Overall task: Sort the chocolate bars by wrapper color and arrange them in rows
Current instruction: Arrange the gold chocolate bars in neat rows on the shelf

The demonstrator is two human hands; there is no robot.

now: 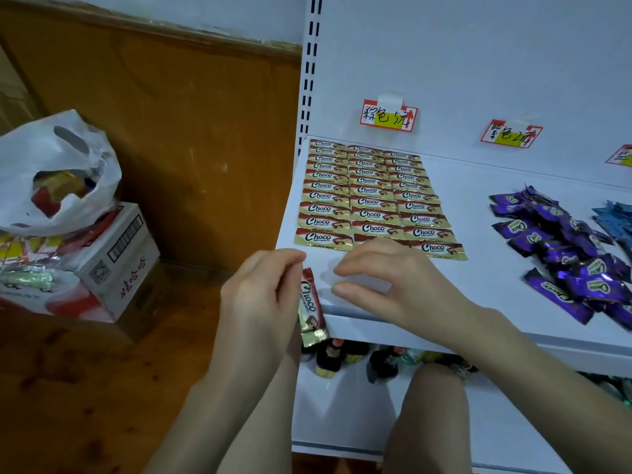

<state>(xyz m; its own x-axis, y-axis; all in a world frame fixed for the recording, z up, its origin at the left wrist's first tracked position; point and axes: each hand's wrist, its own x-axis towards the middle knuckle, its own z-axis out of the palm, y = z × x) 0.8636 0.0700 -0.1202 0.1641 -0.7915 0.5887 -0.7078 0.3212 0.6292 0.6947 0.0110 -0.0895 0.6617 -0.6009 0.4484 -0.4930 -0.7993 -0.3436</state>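
Held bar: brown-and-gold Choco bar, in front of the shelf's front-left edge, pinched by the left hand.
Axis: long axis near upright, red end up; the laid rows lie crosswise.
Right hand: loosely spread, empty, just above the shelf.
Risk: unturned, it would land askew, nudging the front row.

We log: rowed bars gold-and-brown, white lettering | near bar alike, red end | right pile purple | far-right wrappers blue, we think | shelf white | labels red-edged, yellow-patched
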